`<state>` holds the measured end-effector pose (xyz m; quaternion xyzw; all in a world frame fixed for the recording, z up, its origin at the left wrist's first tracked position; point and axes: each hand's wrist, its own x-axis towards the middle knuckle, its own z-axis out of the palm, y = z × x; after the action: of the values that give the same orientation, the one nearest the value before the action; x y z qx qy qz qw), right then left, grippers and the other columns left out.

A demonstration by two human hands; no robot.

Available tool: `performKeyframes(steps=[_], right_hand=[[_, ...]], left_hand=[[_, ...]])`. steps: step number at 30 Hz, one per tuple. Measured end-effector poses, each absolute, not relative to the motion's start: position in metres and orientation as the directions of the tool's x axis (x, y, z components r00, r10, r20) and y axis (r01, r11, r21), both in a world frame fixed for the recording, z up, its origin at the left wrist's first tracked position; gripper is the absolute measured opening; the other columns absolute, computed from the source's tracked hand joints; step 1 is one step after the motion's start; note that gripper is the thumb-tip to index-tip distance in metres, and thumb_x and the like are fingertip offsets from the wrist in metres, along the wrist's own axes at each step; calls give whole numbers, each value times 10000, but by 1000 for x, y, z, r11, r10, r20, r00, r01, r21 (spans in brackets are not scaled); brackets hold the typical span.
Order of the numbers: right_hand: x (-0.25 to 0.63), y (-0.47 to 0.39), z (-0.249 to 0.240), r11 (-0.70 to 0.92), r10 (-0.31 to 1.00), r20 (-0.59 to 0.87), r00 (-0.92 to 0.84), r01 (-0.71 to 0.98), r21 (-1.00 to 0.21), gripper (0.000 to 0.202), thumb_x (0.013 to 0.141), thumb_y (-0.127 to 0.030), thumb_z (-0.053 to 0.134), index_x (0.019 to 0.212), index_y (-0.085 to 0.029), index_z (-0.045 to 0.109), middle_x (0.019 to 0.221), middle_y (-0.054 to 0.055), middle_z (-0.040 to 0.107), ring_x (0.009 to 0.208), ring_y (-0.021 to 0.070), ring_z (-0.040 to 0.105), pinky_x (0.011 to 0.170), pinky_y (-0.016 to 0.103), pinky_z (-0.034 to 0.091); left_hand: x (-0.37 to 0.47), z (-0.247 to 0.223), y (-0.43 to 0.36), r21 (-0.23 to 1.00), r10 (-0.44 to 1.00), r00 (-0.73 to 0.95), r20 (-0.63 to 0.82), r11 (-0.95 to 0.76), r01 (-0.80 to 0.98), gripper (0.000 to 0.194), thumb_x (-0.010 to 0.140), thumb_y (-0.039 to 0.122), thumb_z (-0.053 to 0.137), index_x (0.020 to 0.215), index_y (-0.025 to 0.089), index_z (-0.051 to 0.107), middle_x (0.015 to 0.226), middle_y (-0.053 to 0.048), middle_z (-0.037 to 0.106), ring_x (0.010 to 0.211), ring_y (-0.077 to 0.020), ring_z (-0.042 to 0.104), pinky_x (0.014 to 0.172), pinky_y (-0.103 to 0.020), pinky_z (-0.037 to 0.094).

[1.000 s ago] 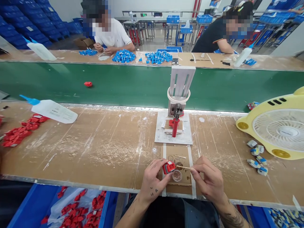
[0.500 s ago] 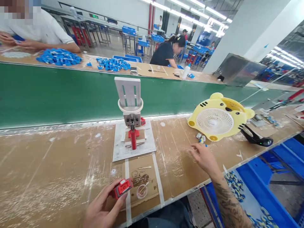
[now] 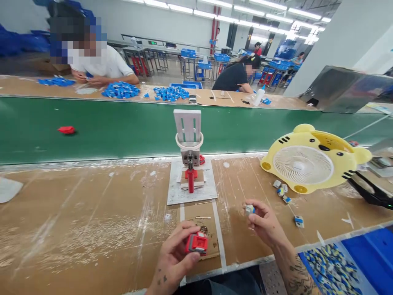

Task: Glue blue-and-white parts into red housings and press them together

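My left hand (image 3: 178, 258) is closed round a red and grey plastic part (image 3: 197, 243) with a recess in its upper face. It is held over the near edge of the bench. Between the fingertips of my right hand (image 3: 265, 223) is a small white, blue and yellow part (image 3: 249, 209), raised above the bench. Several similar small parts (image 3: 281, 189) lie near the fan, and a single one (image 3: 299, 221) lies to the right of my right hand. Ahead of my left hand stands a press fixture (image 3: 190, 139) with a red handle (image 3: 190, 182) on a white base plate.
A yellow animal-shaped fan (image 3: 319, 143) stands at the right. Below the bench edge, a blue bin (image 3: 368, 254) holds many small parts. A green conveyor belt (image 3: 129, 131) carries a red part (image 3: 66, 130). Across it, a person (image 3: 104, 61) sits by blue piles (image 3: 120, 90).
My right hand has drawn back from beside the fan and now holds a small part. My left hand keeps the red part. The view has turned left, showing a red part on the belt.
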<state>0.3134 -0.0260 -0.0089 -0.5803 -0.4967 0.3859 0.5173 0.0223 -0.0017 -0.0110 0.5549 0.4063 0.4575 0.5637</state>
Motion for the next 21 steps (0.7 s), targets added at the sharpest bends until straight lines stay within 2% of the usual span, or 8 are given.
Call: performKeyframes(steps=[2, 4, 7, 11, 15, 18, 21], right_hand=[[287, -23, -3, 12, 992, -7, 124, -152, -988, 487, 764, -671, 756, 1043, -273, 745, 866, 63, 735, 519, 153, 613, 425, 257, 448], [267, -19, 6, -57, 997, -69, 17, -383, -922, 406, 731, -588, 834, 1019, -310, 767, 915, 65, 753, 571, 171, 659, 464, 275, 493], [249, -15, 15, -81, 997, -74, -32, -438, -895, 384, 719, -522, 872, 1031, -315, 788, 871, 64, 766, 596, 183, 678, 480, 278, 519], [239, -15, 23, 21, 999, 6, 46, -320, -947, 382, 718, -514, 879, 1008, -275, 813, 830, 85, 791, 709, 222, 727, 591, 315, 595], [236, -19, 36, 171, 985, 170, 33, -18, -985, 271, 821, -443, 816, 1011, -249, 810, 933, 103, 810, 826, 236, 764, 728, 328, 636], [236, -20, 45, 360, 932, 361, -39, 231, -904, 189, 883, -336, 765, 1053, -260, 794, 966, 89, 815, 898, 228, 770, 805, 308, 631], [238, -20, 51, 463, 885, 444, -143, 383, -799, 211, 913, -283, 728, 1119, -266, 772, 974, 79, 813, 881, 208, 774, 805, 281, 625]], left_hand=[[30, -11, 0, 992, 957, 267, 115, -99, -73, 519, 751, 657, 759, 1033, 226, 824, 1015, -138, 777, 858, -281, 753, 706, -354, 653], [36, -12, 0, 986, 953, 261, 153, -128, -109, 510, 766, 623, 774, 1085, 226, 803, 967, -121, 792, 823, -261, 762, 716, -341, 653], [42, -9, -1, 977, 956, 233, 179, -145, -154, 457, 766, 547, 820, 1081, 217, 790, 934, -106, 804, 785, -239, 771, 729, -320, 652], [41, 0, 1, 957, 943, 184, 277, -254, -137, 372, 789, 501, 822, 1047, 235, 804, 994, -110, 810, 912, -250, 776, 792, -307, 645], [38, 6, 6, 936, 913, 208, 351, -338, -97, 352, 816, 458, 813, 1097, 247, 792, 1008, -108, 814, 918, -245, 781, 786, -308, 648], [35, 9, 9, 902, 877, 213, 430, -430, -49, 336, 847, 432, 792, 1139, 266, 772, 1016, -95, 813, 926, -235, 781, 807, -311, 643], [34, 12, 12, 849, 827, 245, 506, -527, 27, 315, 887, 417, 752, 1167, 272, 748, 1019, -90, 809, 912, -224, 781, 793, -305, 643]])
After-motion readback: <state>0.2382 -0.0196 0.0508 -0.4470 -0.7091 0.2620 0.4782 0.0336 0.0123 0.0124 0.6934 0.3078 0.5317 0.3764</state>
